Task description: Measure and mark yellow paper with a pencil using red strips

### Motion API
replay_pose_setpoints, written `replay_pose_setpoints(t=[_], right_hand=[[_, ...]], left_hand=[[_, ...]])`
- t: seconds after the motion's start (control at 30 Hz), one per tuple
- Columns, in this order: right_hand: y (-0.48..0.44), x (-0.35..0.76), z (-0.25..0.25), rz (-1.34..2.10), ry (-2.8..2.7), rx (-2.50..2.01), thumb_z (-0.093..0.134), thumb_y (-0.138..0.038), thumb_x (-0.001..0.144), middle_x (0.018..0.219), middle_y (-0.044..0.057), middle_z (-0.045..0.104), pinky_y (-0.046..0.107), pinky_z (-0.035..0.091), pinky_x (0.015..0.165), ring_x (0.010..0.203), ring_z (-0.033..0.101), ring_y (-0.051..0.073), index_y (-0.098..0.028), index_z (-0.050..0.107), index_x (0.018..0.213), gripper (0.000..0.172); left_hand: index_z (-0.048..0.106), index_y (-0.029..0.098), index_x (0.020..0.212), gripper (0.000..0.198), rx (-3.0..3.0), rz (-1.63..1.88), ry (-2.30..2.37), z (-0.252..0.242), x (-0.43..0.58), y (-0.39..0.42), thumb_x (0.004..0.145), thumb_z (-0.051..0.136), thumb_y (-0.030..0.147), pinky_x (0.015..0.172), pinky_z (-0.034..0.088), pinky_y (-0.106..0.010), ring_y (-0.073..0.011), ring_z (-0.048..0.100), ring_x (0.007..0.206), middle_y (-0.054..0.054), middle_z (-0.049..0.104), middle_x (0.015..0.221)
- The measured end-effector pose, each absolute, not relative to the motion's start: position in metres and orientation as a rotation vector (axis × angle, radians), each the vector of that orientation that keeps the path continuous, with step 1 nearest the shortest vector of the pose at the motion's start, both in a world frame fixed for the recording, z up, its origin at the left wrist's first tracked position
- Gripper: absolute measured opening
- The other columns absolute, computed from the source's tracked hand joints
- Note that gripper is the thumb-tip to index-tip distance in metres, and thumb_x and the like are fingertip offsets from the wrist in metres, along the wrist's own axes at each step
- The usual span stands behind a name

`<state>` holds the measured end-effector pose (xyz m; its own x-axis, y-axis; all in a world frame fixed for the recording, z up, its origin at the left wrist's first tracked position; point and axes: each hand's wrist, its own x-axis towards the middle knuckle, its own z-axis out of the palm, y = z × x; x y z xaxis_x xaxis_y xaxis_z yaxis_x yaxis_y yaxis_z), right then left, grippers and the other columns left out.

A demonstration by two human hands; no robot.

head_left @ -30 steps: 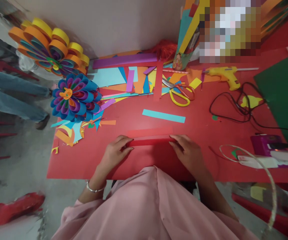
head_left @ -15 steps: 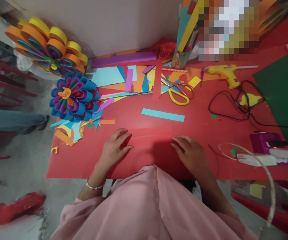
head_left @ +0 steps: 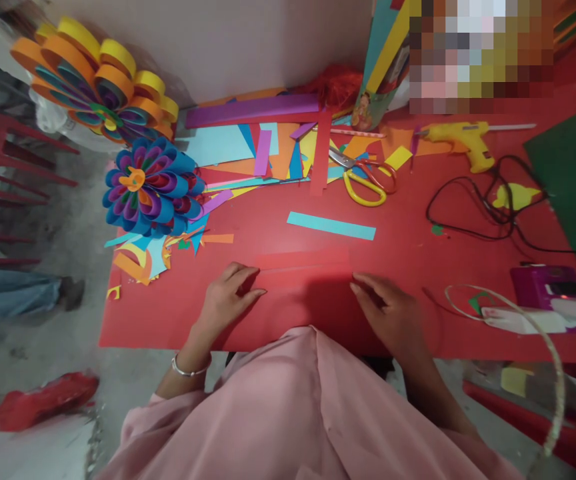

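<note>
A red paper sheet lies flat on the red table just in front of me, with a crease line across it. My left hand rests at the sheet's left edge, fingers stretched out and lying on the paper. At the right edge sits my right hand, with the fingers extended and the tips touching the paper. Neither hand grips anything.
A cyan paper strip lies beyond the sheet. Farther back are yellow-handled scissors, a yellow glue gun with black cord, and coloured paper scraps. Two paper flowers stand at the left. A green sheet is on the right.
The red sheet's folded-up flap has been laid flat. Both hands have slid slightly toward me and opened onto the paper. A person's legs at the left have moved away.
</note>
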<state>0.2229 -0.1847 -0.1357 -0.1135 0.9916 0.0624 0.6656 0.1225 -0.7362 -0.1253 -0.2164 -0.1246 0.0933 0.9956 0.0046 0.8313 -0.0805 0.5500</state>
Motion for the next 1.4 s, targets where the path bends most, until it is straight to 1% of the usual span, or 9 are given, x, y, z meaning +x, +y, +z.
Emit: replay_pose_setpoints(t=[0.23,0.4,0.6,0.7,0.8,0.93,1.07,1.23,1.4], right_hand=[[-0.186,0.222,-0.132,0.966,-1.709,-1.640,0.062,-0.044,0.097,0.109,0.005,0.082,0.040,0.064,0.084,0.096,0.079,0.025,-0.027,0.078,0.111,0.027],[-0.187,0.220,-0.136,0.873,-1.769,-1.621,0.062,-0.042,0.097,0.111,0.005,0.081,0.042,0.064,0.085,0.100,0.078,0.026,-0.027,0.078,0.112,0.026],[-0.189,0.215,-0.141,0.669,-1.859,-1.562,0.060,-0.039,0.099,0.109,0.007,0.081,0.045,0.063,0.089,0.097,0.078,0.027,-0.025,0.078,0.112,0.025],[-0.191,0.215,-0.139,0.710,-1.784,-1.580,0.061,-0.041,0.099,0.107,0.008,0.081,0.045,0.064,0.086,0.095,0.078,0.027,-0.025,0.078,0.110,0.026],[-0.193,0.215,-0.133,0.913,-1.593,-1.640,0.065,-0.044,0.097,0.108,0.007,0.081,0.042,0.067,0.081,0.094,0.079,0.026,-0.025,0.077,0.112,0.027],[-0.192,0.213,-0.125,1.208,-1.219,-1.607,0.070,-0.048,0.093,0.112,0.007,0.081,0.036,0.070,0.070,0.100,0.079,0.026,-0.024,0.077,0.113,0.031],[-0.189,0.212,-0.119,1.328,-1.106,-1.555,0.072,-0.048,0.092,0.112,0.007,0.081,0.035,0.071,0.066,0.105,0.078,0.028,-0.024,0.077,0.111,0.032],[-0.188,0.211,-0.118,1.353,-1.060,-1.551,0.073,-0.049,0.091,0.111,0.006,0.081,0.036,0.072,0.070,0.106,0.077,0.027,-0.024,0.078,0.110,0.032],[-0.188,0.211,-0.120,1.343,-1.051,-1.550,0.074,-0.047,0.090,0.110,0.005,0.081,0.036,0.072,0.070,0.102,0.078,0.026,-0.025,0.079,0.108,0.029]], left_hand=[[0.071,0.022,0.117,0.034,1.959,0.560,1.802,-0.124,-0.121,-0.215,0.095,0.071,0.047,0.072,0.053,-0.026,-0.0154,0.068,0.083,-0.006,0.071,0.106],[0.073,0.022,0.114,0.029,1.959,0.569,1.813,-0.126,-0.120,-0.214,0.096,0.070,0.045,0.072,0.053,-0.026,-0.0162,0.070,0.086,-0.006,0.072,0.104],[0.074,0.023,0.110,0.022,1.895,0.640,1.815,-0.121,-0.113,-0.217,0.095,0.071,0.039,0.078,0.056,-0.031,-0.0176,0.070,0.088,-0.006,0.074,0.104],[0.076,0.024,0.105,0.020,1.611,0.787,1.877,-0.113,-0.114,-0.225,0.093,0.073,0.039,0.085,0.058,-0.034,-0.0180,0.071,0.090,-0.006,0.075,0.105],[0.075,0.023,0.098,0.022,1.101,1.029,1.782,-0.104,-0.121,-0.232,0.093,0.073,0.044,0.092,0.061,-0.042,-0.0212,0.075,0.095,-0.006,0.078,0.101],[0.071,0.020,0.084,0.034,0.623,1.169,1.531,-0.095,-0.133,-0.230,0.091,0.071,0.053,0.093,0.064,-0.049,-0.0217,0.077,0.085,-0.006,0.077,0.086],[0.071,0.019,0.079,0.038,0.415,1.183,1.383,-0.088,-0.134,-0.221,0.090,0.072,0.055,0.095,0.064,-0.050,-0.0202,0.076,0.082,-0.006,0.077,0.083],[0.075,0.015,0.078,0.031,0.203,1.247,1.232,-0.085,-0.126,-0.216,0.085,0.080,0.045,0.096,0.064,-0.049,-0.0194,0.076,0.082,-0.006,0.077,0.084],[0.075,0.014,0.077,0.031,0.151,1.265,1.211,-0.084,-0.121,-0.214,0.090,0.074,0.041,0.095,0.063,-0.047,-0.0201,0.076,0.082,-0.008,0.077,0.083]])
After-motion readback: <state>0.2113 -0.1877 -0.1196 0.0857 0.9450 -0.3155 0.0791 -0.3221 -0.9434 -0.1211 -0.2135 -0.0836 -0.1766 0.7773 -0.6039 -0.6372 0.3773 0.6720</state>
